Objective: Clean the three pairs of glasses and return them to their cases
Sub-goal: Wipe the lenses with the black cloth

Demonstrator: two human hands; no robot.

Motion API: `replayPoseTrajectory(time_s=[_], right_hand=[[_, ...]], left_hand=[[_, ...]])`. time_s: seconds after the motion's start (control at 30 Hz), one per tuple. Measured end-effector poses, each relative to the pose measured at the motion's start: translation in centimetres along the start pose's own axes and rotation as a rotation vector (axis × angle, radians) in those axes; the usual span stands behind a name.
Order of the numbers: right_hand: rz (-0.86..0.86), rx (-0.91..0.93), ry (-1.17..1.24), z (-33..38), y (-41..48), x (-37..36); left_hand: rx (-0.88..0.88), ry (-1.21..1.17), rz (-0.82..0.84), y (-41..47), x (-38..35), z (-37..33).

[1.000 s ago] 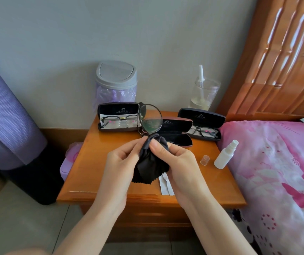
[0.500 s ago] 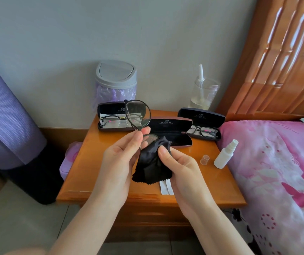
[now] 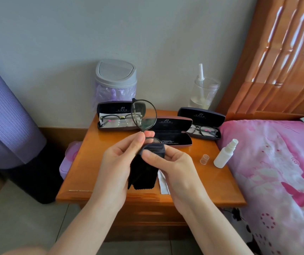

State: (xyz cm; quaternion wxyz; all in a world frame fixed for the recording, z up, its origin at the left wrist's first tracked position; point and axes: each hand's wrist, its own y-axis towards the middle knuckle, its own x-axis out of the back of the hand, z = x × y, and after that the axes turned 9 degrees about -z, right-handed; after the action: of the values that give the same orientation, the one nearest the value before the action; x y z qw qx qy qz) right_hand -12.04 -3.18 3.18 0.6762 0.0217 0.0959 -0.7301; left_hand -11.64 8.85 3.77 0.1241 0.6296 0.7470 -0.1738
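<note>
My left hand [image 3: 119,161] pinches a pair of round black-framed glasses [image 3: 143,115] at the bridge, one lens standing up above my fingers. My right hand [image 3: 171,166] pinches a black cleaning cloth [image 3: 143,173] around the lower lens, which is mostly hidden. Three open cases sit at the back of the wooden nightstand [image 3: 85,162]: the left case [image 3: 118,115] holds glasses, the middle case [image 3: 173,131] is empty, the right case [image 3: 200,124] holds dark-framed glasses.
A white spray bottle [image 3: 224,153] and its clear cap [image 3: 204,159] stand at the right of the nightstand. A small grey bin [image 3: 116,78] and a clear jar [image 3: 203,92] stand at the back. A white wipe [image 3: 163,183] lies under my hands. A pink bed [image 3: 280,166] borders the right.
The glasses have turned and shifted left, so the upright lens now stands over the left case. My right hand has moved the cloth onto the lower lens.
</note>
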Motion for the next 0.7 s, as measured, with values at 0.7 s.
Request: replayPoseTrajectory(time_s=[0.7], right_hand=[[0.111, 0.05, -0.148, 0.6, -0.1, 2.7]], left_hand=[[-0.022, -0.075, -0.092, 0.8, 0.7, -0.1]])
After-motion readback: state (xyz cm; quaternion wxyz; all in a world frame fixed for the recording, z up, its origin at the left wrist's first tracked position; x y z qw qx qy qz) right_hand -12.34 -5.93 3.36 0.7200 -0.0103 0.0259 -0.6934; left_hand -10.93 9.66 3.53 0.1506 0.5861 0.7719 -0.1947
